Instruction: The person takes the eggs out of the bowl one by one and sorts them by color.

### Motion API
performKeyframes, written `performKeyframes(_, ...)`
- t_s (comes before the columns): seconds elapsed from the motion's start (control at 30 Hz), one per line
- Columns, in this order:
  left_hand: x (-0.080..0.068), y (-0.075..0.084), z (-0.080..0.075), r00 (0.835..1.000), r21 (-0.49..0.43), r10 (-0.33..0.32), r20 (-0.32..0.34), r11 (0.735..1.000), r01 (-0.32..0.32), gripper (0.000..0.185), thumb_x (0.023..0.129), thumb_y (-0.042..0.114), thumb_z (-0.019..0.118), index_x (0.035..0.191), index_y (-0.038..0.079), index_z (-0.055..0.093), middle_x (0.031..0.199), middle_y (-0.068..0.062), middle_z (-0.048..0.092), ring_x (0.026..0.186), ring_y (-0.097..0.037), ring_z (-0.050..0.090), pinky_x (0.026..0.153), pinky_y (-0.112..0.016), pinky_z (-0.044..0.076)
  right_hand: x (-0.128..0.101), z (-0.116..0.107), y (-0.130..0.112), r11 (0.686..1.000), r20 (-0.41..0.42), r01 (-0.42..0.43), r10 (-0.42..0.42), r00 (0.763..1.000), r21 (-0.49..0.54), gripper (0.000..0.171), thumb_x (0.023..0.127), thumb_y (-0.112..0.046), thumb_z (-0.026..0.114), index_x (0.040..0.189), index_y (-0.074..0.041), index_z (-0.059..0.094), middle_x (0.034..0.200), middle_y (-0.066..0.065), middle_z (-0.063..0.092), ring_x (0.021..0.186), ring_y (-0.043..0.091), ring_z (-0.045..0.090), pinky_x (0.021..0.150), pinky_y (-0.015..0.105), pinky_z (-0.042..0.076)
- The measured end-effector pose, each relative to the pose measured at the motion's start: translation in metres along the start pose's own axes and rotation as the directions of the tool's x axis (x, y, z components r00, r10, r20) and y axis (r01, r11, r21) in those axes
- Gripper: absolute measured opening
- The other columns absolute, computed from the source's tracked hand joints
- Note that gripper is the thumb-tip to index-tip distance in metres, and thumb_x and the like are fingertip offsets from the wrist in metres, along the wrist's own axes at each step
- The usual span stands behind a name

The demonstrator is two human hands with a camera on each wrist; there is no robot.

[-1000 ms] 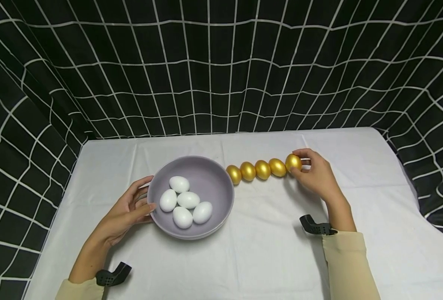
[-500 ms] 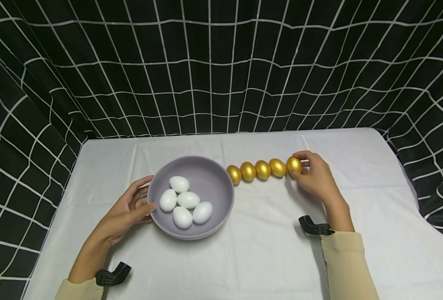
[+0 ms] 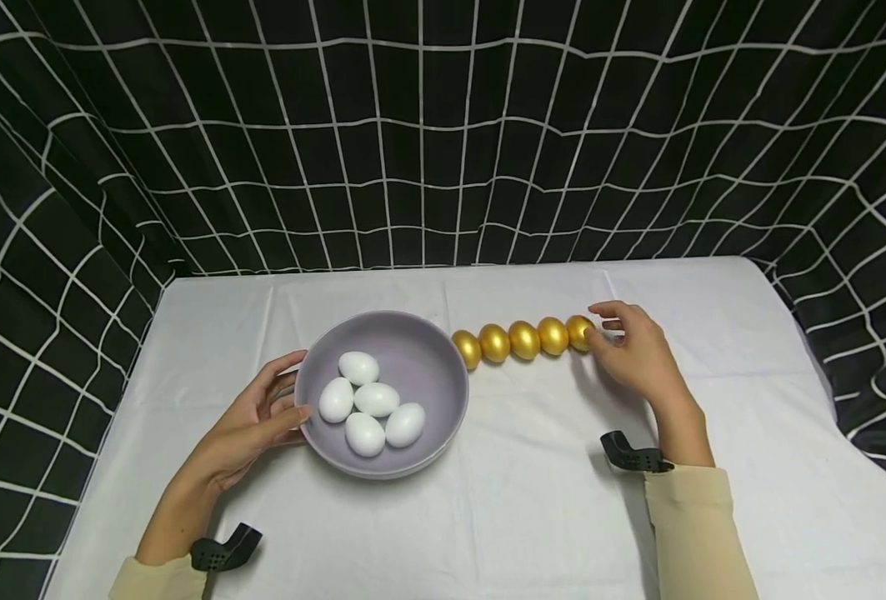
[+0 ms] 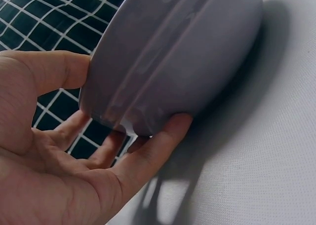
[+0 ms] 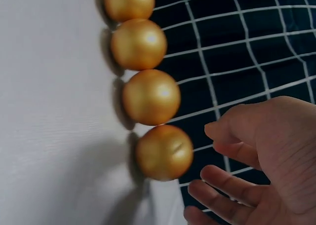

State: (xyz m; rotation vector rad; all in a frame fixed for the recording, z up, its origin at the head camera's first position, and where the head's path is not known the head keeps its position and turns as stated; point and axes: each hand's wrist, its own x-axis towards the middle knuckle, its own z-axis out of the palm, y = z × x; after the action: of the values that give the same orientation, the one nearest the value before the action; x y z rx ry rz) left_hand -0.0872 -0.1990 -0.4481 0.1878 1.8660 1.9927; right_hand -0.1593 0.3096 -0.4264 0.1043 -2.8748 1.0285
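A round, grey-lilac matte bowl (image 3: 382,392) sits on the white cloth-covered table (image 3: 533,517), a little left of the middle. Inside it lie five white smooth eggs (image 3: 371,404), clustered together towards the near left of the bowl's floor. The left hand (image 3: 251,425) cups the bowl's left wall: the thumb presses the rim and the fingers (image 4: 148,153) curl under the outer side, as the left wrist view shows plainly, so this hand holds the bowl.

To the right of the bowl runs a row of five golden, shiny eggs (image 3: 521,340), lined up side by side and touching one another, starting just beside the bowl's far right rim and stretching towards the right. The right hand (image 3: 633,354) lies at the row's right end, next to the last golden egg (image 3: 579,332). Its fingers (image 5: 222,195) are loosely bent and spread, gripping nothing; in the right wrist view a narrow gap shows between the fingertips and that end egg (image 5: 164,152), so the hand is just beside it and not holding it.

Both forearms wear beige sleeves (image 3: 693,533), each with a small black clip mount (image 3: 630,454) at the wrist. A black curtain with a white grid pattern (image 3: 443,133) encloses the table on the far, left and right sides.
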Motion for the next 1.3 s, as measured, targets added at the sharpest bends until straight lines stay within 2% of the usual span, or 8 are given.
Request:
performKeyframes(0.27, -0.001, 0.000, -0.001, 1.000, 0.002, 0.005, 0.010, 1.000, -0.005, 0.077, 0.102, 0.001, 0.064, 0.166, 0.017, 0.024, 0.161, -0.021, 0.034, 0.125, -0.008, 0.065, 0.090, -0.037, 0.064, -0.007, -0.011, -0.028, 0.998, -0.017, 0.038, -0.039, 0.999, -0.041, 0.043, 0.103, -0.022, 0.064, 0.142, -0.003, 0.061, 0.147, 0.030, 0.053, 0.135, 0.048, 0.053, 0.105, 0.066, 0.044)
performKeyframes(0.43, -0.004, 0.001, -0.005, 1.000, 0.015, 0.004, -0.012, 1.000, -0.004, 0.077, 0.102, 0.003, 0.065, 0.166, 0.017, 0.024, 0.161, -0.020, 0.034, 0.123, -0.006, 0.066, 0.089, -0.036, 0.064, -0.010, -0.006, -0.061, 0.988, 0.017, 0.152, -0.152, 0.988, -0.039, 0.041, 0.102, -0.020, 0.067, 0.140, -0.007, 0.062, 0.149, 0.021, 0.054, 0.142, 0.045, 0.050, 0.115, 0.067, 0.039)
performKeyframes(0.5, -0.004, 0.001, -0.005, 1.000, 0.018, 0.003, -0.016, 1.000, -0.002, 0.077, 0.102, 0.003, 0.065, 0.166, 0.017, 0.024, 0.161, -0.020, 0.033, 0.122, -0.006, 0.066, 0.089, -0.036, 0.064, -0.012, -0.003, -0.073, 0.979, 0.034, 0.203, -0.202, 0.979, -0.035, 0.040, 0.101, -0.019, 0.068, 0.139, -0.009, 0.063, 0.148, 0.017, 0.056, 0.136, 0.041, 0.055, 0.113, 0.063, 0.043)
performKeyframes(0.7, -0.002, 0.000, -0.002, 1.000, 0.019, -0.004, -0.008, 1.000, 0.004, 0.078, 0.101, 0.004, 0.066, 0.166, 0.017, 0.024, 0.162, -0.022, 0.033, 0.123, -0.007, 0.065, 0.090, -0.037, 0.063, -0.020, 0.007, -0.102, 0.935, 0.091, 0.353, -0.350, 0.932, -0.030, 0.039, 0.100, -0.014, 0.069, 0.138, -0.011, 0.063, 0.145, 0.011, 0.058, 0.111, 0.030, 0.063, 0.095, 0.050, 0.053)
performKeyframes(0.77, 0.000, 0.000, -0.001, 1.000, 0.022, -0.005, -0.006, 1.000, 0.005, 0.078, 0.101, 0.003, 0.065, 0.166, 0.017, 0.024, 0.163, -0.023, 0.033, 0.124, -0.007, 0.065, 0.090, -0.037, 0.063, -0.022, 0.010, -0.111, 0.920, 0.110, 0.392, -0.387, 0.915, -0.024, 0.039, 0.100, -0.014, 0.070, 0.139, -0.012, 0.063, 0.145, 0.010, 0.058, 0.123, 0.029, 0.062, 0.102, 0.051, 0.053)
performKeyframes(1.0, 0.003, 0.002, 0.001, 1.000, 0.022, -0.004, 0.000, 1.000, 0.004, 0.078, 0.101, 0.002, 0.065, 0.166, 0.016, 0.023, 0.164, -0.024, 0.032, 0.125, -0.007, 0.064, 0.090, -0.036, 0.063, -0.023, 0.021, -0.144, 0.865, 0.179, 0.501, -0.492, 0.852, -0.010, 0.039, 0.100, -0.016, 0.070, 0.138, -0.012, 0.064, 0.145, 0.010, 0.059, 0.132, 0.030, 0.061, 0.107, 0.048, 0.053)
performKeyframes(1.13, 0.003, 0.003, 0.002, 1.000, 0.020, -0.011, 0.000, 1.000, 0.011, 0.078, 0.101, 0.003, 0.065, 0.166, 0.016, 0.023, 0.164, -0.024, 0.032, 0.125, -0.007, 0.064, 0.090, -0.036, 0.063, -0.024, 0.026, -0.159, 0.841, 0.242, 0.541, -0.526, 0.816, 0.003, 0.036, 0.100, -0.019, 0.070, 0.135, -0.012, 0.067, 0.135, 0.006, 0.064, 0.112, 0.023, 0.066, 0.098, 0.041, 0.056)
performKeyframes(1.3, 0.002, 0.003, 0.002, 1.000, 0.018, -0.021, -0.009, 1.000, 0.021, 0.079, 0.101, 0.003, 0.065, 0.166, 0.016, 0.023, 0.165, -0.024, 0.032, 0.124, -0.006, 0.064, 0.089, -0.036, 0.063, -0.022, 0.032, -0.174, 0.821, 0.308, 0.571, -0.544, 0.781, 0.002, 0.032, 0.099, -0.018, 0.070, 0.131, -0.013, 0.070, 0.120, 0.002, 0.068, 0.092, 0.014, 0.059, 0.082, 0.033, 0.054)
